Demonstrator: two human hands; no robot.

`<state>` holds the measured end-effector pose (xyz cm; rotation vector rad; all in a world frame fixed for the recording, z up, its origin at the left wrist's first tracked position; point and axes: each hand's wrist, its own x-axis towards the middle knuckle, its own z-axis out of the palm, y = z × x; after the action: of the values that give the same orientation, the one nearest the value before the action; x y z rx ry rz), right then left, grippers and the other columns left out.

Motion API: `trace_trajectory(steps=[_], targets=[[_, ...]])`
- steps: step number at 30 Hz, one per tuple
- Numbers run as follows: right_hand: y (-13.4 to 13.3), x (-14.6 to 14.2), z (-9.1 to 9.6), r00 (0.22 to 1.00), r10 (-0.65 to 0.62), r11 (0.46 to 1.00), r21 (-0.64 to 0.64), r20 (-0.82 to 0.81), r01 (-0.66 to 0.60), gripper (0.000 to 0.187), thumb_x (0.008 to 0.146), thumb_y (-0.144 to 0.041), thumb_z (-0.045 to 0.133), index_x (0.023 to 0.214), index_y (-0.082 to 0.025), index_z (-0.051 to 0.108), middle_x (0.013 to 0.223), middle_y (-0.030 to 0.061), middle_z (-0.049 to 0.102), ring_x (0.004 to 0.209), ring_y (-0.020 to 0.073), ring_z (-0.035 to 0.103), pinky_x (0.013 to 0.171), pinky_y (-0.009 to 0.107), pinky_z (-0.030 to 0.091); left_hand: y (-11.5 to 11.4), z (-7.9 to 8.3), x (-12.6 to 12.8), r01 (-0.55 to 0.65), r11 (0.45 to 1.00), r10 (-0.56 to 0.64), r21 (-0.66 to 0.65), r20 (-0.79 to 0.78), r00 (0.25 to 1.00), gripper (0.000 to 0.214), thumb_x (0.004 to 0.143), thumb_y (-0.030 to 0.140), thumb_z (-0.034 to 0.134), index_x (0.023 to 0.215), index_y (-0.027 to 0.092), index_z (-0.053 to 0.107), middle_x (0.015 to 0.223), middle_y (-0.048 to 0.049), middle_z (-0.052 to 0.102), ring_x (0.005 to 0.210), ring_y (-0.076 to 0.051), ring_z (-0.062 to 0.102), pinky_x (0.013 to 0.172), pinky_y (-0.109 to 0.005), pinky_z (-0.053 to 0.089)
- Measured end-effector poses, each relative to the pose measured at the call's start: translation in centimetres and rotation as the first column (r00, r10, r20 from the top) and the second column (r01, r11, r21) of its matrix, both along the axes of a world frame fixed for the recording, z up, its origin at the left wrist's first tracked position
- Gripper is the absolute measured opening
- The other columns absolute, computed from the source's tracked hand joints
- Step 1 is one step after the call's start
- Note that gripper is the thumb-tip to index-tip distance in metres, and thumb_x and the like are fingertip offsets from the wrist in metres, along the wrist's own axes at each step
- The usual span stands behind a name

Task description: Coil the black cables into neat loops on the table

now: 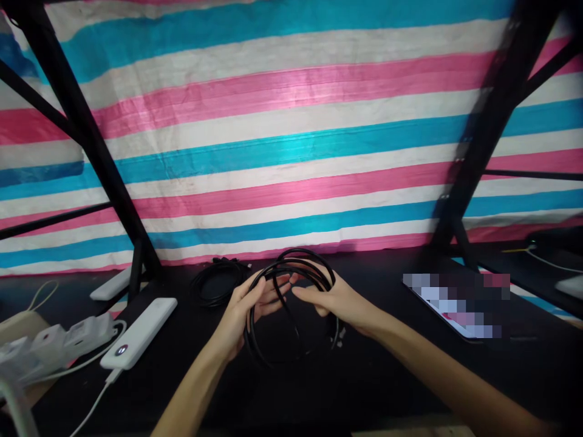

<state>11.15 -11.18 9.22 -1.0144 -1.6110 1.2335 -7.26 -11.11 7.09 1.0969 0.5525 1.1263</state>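
Note:
A black cable [291, 265] hangs in loose coils between my two hands, just above the dark table. My left hand [250, 303] grips the left side of the loops, with its thumb over them and its other fingers reaching inside. On the right side, my right hand [330, 297] has the loops between thumb and fingers. A strand droops through the middle of the coil. Small light-coloured pieces show at its lower right, too blurred to name. Behind my left hand, a second coiled black cable [217, 282] lies on the table.
A white power bank [139, 334] with a plugged-in white cord lies at the left, beside a white power strip with chargers [59, 343]. A phone or tablet [441, 306], its screen blurred out, lies at the right. Black metal frame legs [102, 158] stand before a striped sheet [291, 145].

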Motion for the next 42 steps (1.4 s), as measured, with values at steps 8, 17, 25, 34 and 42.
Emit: trace_trajectory(steps=[8, 17, 25, 34, 42], targets=[[-0.5, 0.9, 0.1, 0.977, 0.206, 0.961, -0.179, -0.048, -0.212, 0.036, 0.069, -0.030, 0.070, 0.104, -0.019, 0.067, 0.057, -0.0057, 0.045, 0.045, 0.0033, 0.032, 0.040, 0.016, 0.022, 0.1, -0.1, -0.2, -0.093, 0.979, 0.143, 0.184, -0.282, 0.949, 0.037, 0.083, 0.034, 0.061, 0.117, 0.020, 0.061, 0.124, -0.0095, 0.060, 0.109, -0.026, 0.060, 0.089, -0.037, 0.052], [-1.3, 1.2, 0.4, 0.962, 0.247, 0.933, -0.239, -0.115, -0.268, 0.038, 0.063, -0.026, 0.066, 0.101, -0.019, 0.069, 0.103, 0.0065, 0.066, 0.082, 0.0182, 0.061, 0.077, 0.032, 0.048, -0.8, 0.1, 0.3, -0.161, 0.972, 0.201, 0.171, -0.249, 0.947, 0.045, 0.076, 0.036, 0.066, 0.117, 0.018, 0.061, 0.115, -0.0115, 0.064, 0.083, -0.025, 0.069, 0.067, -0.036, 0.060], [-1.4, 1.5, -0.7, 0.991, 0.091, 0.967, -0.230, -0.099, -0.112, 0.041, 0.066, -0.031, 0.072, 0.105, -0.023, 0.063, 0.099, 0.0036, 0.063, 0.098, 0.0204, 0.058, 0.094, 0.037, 0.041, -1.4, 1.1, -0.4, -0.281, 0.920, 0.352, 0.273, -0.258, 0.900, 0.034, 0.080, 0.034, 0.059, 0.109, 0.016, 0.063, 0.087, -0.0089, 0.071, 0.030, -0.009, 0.053, 0.024, -0.015, 0.031], [-1.1, 1.0, 0.0, 0.998, -0.001, 0.987, -0.162, -0.056, -0.008, 0.028, 0.072, -0.041, 0.067, 0.074, -0.018, 0.052, 0.058, -0.0071, 0.044, 0.049, 0.0086, 0.052, 0.070, 0.032, 0.051, -1.3, 0.3, -2.1, -0.045, 0.999, 0.045, -0.004, -0.007, 0.999, 0.024, 0.081, 0.037, 0.061, 0.090, 0.015, 0.061, 0.033, 0.0112, 0.032, 0.028, -0.008, 0.043, 0.036, -0.016, 0.036], [0.4, 2.4, -0.3, 0.996, -0.041, 0.963, -0.270, -0.082, 0.018, 0.043, 0.077, -0.054, 0.059, 0.100, -0.018, 0.060, 0.081, 0.0020, 0.060, 0.070, 0.0156, 0.063, 0.070, 0.031, 0.049, -1.1, 0.2, -3.3, 0.011, 0.996, 0.008, -0.091, 0.203, 0.979, 0.035, 0.080, 0.025, 0.064, 0.056, 0.017, 0.040, 0.043, 0.0083, 0.030, 0.041, -0.006, 0.043, 0.051, -0.020, 0.045]])
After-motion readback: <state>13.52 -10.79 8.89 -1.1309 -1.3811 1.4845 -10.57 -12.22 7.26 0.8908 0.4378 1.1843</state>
